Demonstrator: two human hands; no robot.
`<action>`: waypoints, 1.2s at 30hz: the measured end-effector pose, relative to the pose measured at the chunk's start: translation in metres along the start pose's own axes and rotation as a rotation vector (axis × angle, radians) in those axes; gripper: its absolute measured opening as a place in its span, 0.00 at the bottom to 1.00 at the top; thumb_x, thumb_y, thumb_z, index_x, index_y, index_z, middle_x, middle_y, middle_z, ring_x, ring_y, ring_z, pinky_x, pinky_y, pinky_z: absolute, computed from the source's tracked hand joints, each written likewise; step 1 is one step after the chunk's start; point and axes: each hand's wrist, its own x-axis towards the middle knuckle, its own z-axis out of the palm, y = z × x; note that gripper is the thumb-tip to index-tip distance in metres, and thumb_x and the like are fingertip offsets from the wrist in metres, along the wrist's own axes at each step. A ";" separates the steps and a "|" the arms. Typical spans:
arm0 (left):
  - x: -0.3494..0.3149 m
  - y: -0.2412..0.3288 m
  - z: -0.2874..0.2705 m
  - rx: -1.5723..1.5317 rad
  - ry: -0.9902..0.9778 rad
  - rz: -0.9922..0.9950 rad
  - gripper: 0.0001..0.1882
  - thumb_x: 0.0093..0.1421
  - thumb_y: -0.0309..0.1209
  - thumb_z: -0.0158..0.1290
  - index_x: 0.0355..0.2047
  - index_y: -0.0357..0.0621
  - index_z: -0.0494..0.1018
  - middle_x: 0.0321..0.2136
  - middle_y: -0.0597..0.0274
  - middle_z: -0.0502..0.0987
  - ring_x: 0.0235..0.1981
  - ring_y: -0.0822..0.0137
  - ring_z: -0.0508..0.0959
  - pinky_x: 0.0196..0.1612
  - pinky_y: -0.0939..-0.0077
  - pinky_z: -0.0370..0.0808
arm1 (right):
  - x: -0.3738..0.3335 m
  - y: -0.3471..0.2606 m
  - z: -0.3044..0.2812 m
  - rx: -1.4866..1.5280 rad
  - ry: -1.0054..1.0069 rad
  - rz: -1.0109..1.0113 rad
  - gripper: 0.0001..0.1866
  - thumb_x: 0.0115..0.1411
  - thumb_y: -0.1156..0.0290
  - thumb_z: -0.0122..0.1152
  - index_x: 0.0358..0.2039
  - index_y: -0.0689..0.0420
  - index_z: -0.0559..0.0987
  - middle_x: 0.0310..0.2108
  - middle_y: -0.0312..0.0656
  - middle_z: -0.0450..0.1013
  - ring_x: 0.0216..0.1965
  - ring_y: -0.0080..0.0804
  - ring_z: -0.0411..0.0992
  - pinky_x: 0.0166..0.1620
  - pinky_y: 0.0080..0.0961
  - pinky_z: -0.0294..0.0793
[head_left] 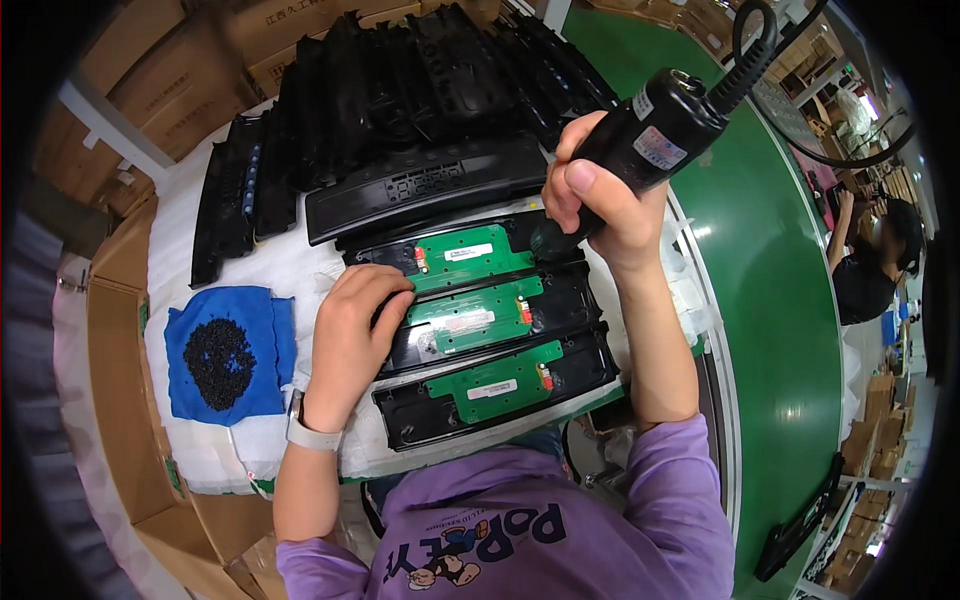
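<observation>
Our right hand is clenched around the black electric screwdriver, tip down on the top one of 3 green circuit boards. Our left hand, fingers flat and loose, pins its black housing. If that hold slackens, the bit may skid across the board.

Screwdriver tip hidden behind right hand; left hand covers part of middle circuit board.
</observation>
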 end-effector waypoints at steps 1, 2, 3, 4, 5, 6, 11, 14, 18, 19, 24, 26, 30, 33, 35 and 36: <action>0.000 0.000 0.000 -0.010 -0.002 0.000 0.04 0.49 0.23 0.54 0.27 0.35 0.74 0.29 0.54 0.75 0.34 0.55 0.73 0.38 0.68 0.70 | 0.000 0.000 0.000 -0.011 0.002 0.003 0.14 0.47 0.68 0.57 0.28 0.64 0.67 0.11 0.38 0.63 0.10 0.24 0.60 0.17 0.21 0.62; 0.001 0.000 0.000 -0.011 -0.002 -0.001 0.04 0.49 0.23 0.54 0.27 0.35 0.74 0.29 0.54 0.75 0.34 0.55 0.73 0.38 0.68 0.70 | 0.000 0.000 0.000 -0.023 0.004 0.006 0.14 0.47 0.68 0.58 0.28 0.64 0.67 0.11 0.38 0.62 0.10 0.24 0.60 0.18 0.21 0.62; 0.001 0.000 0.001 -0.007 -0.001 0.007 0.04 0.49 0.23 0.54 0.26 0.35 0.74 0.28 0.54 0.75 0.33 0.55 0.73 0.37 0.69 0.70 | 0.000 0.001 -0.002 -0.024 0.005 0.007 0.14 0.47 0.68 0.58 0.28 0.64 0.67 0.11 0.38 0.62 0.10 0.24 0.60 0.18 0.21 0.62; 0.002 0.001 0.001 -0.002 0.001 0.012 0.03 0.49 0.23 0.54 0.26 0.35 0.74 0.28 0.54 0.75 0.33 0.56 0.73 0.37 0.69 0.70 | 0.000 0.003 -0.003 -0.020 -0.029 0.015 0.14 0.46 0.68 0.58 0.27 0.63 0.67 0.12 0.38 0.62 0.10 0.24 0.60 0.17 0.20 0.62; 0.002 0.001 0.002 -0.003 0.000 0.011 0.03 0.49 0.23 0.54 0.26 0.35 0.74 0.28 0.54 0.75 0.33 0.56 0.73 0.37 0.69 0.70 | 0.000 0.005 -0.004 -0.016 -0.062 0.023 0.14 0.46 0.68 0.59 0.27 0.63 0.66 0.12 0.38 0.62 0.10 0.23 0.60 0.17 0.20 0.62; 0.002 0.001 0.002 -0.010 -0.008 0.006 0.03 0.49 0.23 0.54 0.25 0.35 0.74 0.27 0.55 0.75 0.32 0.56 0.73 0.36 0.69 0.70 | -0.001 0.005 -0.004 -0.016 -0.063 0.025 0.14 0.46 0.68 0.59 0.27 0.63 0.66 0.12 0.38 0.62 0.10 0.23 0.60 0.17 0.20 0.62; -0.001 -0.005 -0.002 0.001 -0.015 -0.008 0.03 0.48 0.22 0.54 0.24 0.36 0.74 0.24 0.55 0.73 0.29 0.56 0.72 0.33 0.68 0.69 | 0.000 0.008 0.003 -0.030 -0.079 0.074 0.14 0.46 0.68 0.59 0.27 0.62 0.66 0.13 0.38 0.62 0.10 0.23 0.60 0.18 0.19 0.62; -0.004 -0.009 -0.003 0.022 -0.005 0.009 0.03 0.49 0.23 0.53 0.25 0.35 0.73 0.24 0.55 0.74 0.29 0.55 0.72 0.35 0.69 0.68 | -0.004 0.008 0.010 -0.051 -0.089 0.054 0.14 0.48 0.67 0.59 0.26 0.61 0.64 0.12 0.36 0.60 0.10 0.22 0.58 0.17 0.19 0.60; -0.009 -0.015 -0.001 0.043 -0.016 0.064 0.03 0.50 0.25 0.53 0.26 0.38 0.72 0.23 0.55 0.73 0.30 0.55 0.71 0.33 0.66 0.68 | -0.013 0.004 0.016 -0.013 -0.066 -0.042 0.14 0.50 0.69 0.58 0.31 0.61 0.65 0.14 0.35 0.60 0.11 0.22 0.58 0.16 0.17 0.59; -0.011 -0.015 -0.004 0.041 -0.005 0.099 0.03 0.50 0.24 0.53 0.27 0.38 0.73 0.24 0.55 0.73 0.30 0.55 0.72 0.33 0.67 0.69 | -0.013 0.003 0.015 0.008 -0.083 -0.083 0.15 0.51 0.68 0.58 0.33 0.61 0.65 0.14 0.35 0.60 0.11 0.21 0.58 0.16 0.17 0.58; -0.030 -0.017 -0.061 0.445 0.176 0.031 0.05 0.49 0.23 0.52 0.28 0.40 0.73 0.25 0.55 0.75 0.28 0.56 0.74 0.30 0.68 0.72 | -0.012 -0.008 0.004 0.244 -0.111 -0.192 0.19 0.52 0.63 0.57 0.36 0.62 0.64 0.15 0.34 0.60 0.13 0.21 0.58 0.21 0.20 0.61; -0.045 -0.031 -0.090 0.763 0.307 -0.145 0.03 0.49 0.24 0.52 0.26 0.40 0.73 0.24 0.55 0.74 0.28 0.56 0.74 0.29 0.66 0.72 | -0.012 -0.011 0.002 0.253 -0.115 -0.176 0.19 0.53 0.61 0.54 0.36 0.62 0.63 0.14 0.34 0.60 0.14 0.22 0.58 0.23 0.21 0.62; -0.078 -0.064 -0.131 1.038 0.301 -0.644 0.14 0.46 0.38 0.60 0.23 0.40 0.72 0.26 0.56 0.74 0.25 0.56 0.76 0.24 0.66 0.72 | -0.011 -0.009 0.010 0.261 -0.114 -0.164 0.19 0.52 0.61 0.54 0.36 0.61 0.63 0.14 0.34 0.60 0.13 0.22 0.58 0.23 0.21 0.62; -0.093 -0.086 -0.140 0.930 0.364 -0.595 0.12 0.48 0.35 0.58 0.25 0.39 0.72 0.26 0.56 0.74 0.25 0.54 0.76 0.25 0.64 0.72 | -0.010 -0.005 0.014 0.236 -0.141 -0.168 0.18 0.52 0.62 0.55 0.36 0.61 0.63 0.14 0.34 0.60 0.13 0.22 0.58 0.23 0.21 0.62; -0.092 -0.088 -0.142 0.870 0.345 -0.587 0.08 0.50 0.32 0.56 0.26 0.40 0.73 0.26 0.55 0.74 0.25 0.52 0.76 0.25 0.63 0.72 | -0.009 -0.002 0.016 0.235 -0.133 -0.165 0.18 0.52 0.62 0.55 0.36 0.61 0.63 0.14 0.34 0.60 0.13 0.22 0.58 0.23 0.21 0.62; -0.091 -0.088 -0.143 0.871 0.346 -0.586 0.08 0.50 0.32 0.56 0.26 0.40 0.73 0.26 0.55 0.74 0.25 0.52 0.76 0.25 0.63 0.72 | -0.009 -0.001 0.017 0.232 -0.127 -0.159 0.18 0.51 0.62 0.55 0.35 0.61 0.63 0.14 0.34 0.60 0.13 0.22 0.59 0.23 0.21 0.62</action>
